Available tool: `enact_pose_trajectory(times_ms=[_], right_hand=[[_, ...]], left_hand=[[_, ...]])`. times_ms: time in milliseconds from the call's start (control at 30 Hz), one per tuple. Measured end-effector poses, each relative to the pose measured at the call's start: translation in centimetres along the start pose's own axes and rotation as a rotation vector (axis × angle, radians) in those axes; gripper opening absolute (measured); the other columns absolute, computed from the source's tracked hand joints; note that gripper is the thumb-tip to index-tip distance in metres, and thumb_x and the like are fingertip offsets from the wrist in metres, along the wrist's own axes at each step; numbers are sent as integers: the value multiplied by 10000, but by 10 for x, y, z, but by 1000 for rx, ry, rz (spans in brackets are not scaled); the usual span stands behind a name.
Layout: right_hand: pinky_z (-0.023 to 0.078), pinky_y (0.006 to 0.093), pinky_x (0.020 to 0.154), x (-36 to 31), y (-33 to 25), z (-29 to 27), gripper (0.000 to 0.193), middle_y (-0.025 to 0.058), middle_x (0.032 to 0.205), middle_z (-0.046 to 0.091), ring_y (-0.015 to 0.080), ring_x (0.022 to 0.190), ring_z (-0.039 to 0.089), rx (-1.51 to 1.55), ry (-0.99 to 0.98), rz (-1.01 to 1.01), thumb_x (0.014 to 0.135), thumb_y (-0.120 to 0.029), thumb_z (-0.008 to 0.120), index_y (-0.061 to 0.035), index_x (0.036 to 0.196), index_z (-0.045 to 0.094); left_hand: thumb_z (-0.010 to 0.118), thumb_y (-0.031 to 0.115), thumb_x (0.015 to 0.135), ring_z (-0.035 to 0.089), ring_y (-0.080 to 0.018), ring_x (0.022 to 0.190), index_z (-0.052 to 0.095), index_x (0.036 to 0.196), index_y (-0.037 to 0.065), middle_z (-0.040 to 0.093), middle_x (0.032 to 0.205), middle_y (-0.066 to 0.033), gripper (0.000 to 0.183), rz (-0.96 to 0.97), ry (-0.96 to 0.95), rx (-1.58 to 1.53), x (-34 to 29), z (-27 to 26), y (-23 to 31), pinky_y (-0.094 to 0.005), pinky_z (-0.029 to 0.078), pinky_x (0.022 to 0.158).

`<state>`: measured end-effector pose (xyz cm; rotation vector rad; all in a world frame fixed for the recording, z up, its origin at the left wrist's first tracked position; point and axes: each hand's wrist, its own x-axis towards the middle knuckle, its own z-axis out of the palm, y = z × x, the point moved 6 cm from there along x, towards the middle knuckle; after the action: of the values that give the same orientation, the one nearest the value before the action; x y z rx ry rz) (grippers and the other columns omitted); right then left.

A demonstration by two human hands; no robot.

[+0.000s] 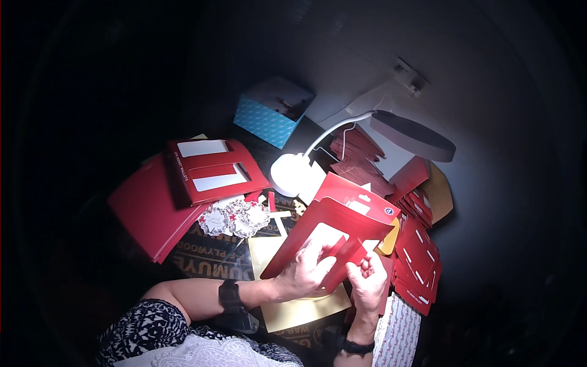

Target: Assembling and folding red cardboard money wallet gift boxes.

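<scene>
A flat red cardboard package [301,237] with window cut-outs and a hang hole at its top end is tilted up in front of me. My left hand [304,271] grips its lower left part, the fingers over a pale window. My right hand [368,282] has its thumb and fingers closed at the package's right edge, beside a small white patch; what exactly lies between those fingertips is partly hidden. Beneath the package, a shiny gold-yellow sheet [293,315] rests on the dark printed board [208,264].
Left of me stand stacked red card sheets [143,211] with a windowed red package [214,166] on top. White die-cut tags [235,218] lie nearby. A white desk lamp [290,174] and a blue box [266,121] are behind. Several red packages [417,266] pile up at right.
</scene>
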<state>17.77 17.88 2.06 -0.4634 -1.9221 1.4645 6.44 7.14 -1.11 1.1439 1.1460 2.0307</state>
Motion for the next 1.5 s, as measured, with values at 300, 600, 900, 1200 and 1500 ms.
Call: enact_pose_trajectory(times_ms=[300, 600, 900, 1200, 1500], right_hand=[[466, 320, 936, -1, -2, 17, 535, 108, 1155, 581, 176, 1074, 572, 53, -79, -20, 826, 44, 655, 32, 1307, 421], [461, 332, 959, -1, 13, 9, 521, 117, 1179, 588, 193, 1072, 589, 145, -60, -23, 815, 63, 645, 37, 1298, 451], [475, 319, 931, -5, 13, 8, 473, 110, 1151, 593, 182, 1047, 594, 159, -75, 22, 820, 66, 645, 35, 1260, 474], [470, 286, 859, -2, 6, 9, 365, 88, 1067, 627, 146, 954, 590, 146, -20, 33, 842, 9, 647, 45, 1191, 544], [443, 354, 968, -2, 16, 14, 439, 139, 1164, 603, 220, 1064, 589, 388, -89, 83, 839, 27, 611, 60, 1255, 474]], left_hand=[[481, 56, 961, 560, -246, 1168, 455, 1274, -73, 553, 1182, -174, 339, 108, -1, 26, -2, 5, 20, -359, 463, 965], [500, 40, 915, 603, -356, 974, 517, 1184, -43, 585, 1058, -222, 283, 256, 74, 245, -5, 0, 25, -398, 480, 838], [543, 41, 909, 635, -338, 862, 563, 1098, -50, 616, 960, -201, 211, 315, 124, 279, -6, 2, 33, -387, 502, 729], [585, 13, 865, 598, -329, 870, 571, 907, -43, 592, 950, -192, 72, 396, 145, 384, -3, 1, 35, -397, 480, 730], [603, 21, 859, 570, -369, 935, 586, 931, -45, 565, 948, -227, 99, 422, 104, 502, -7, 3, 30, -437, 461, 811]])
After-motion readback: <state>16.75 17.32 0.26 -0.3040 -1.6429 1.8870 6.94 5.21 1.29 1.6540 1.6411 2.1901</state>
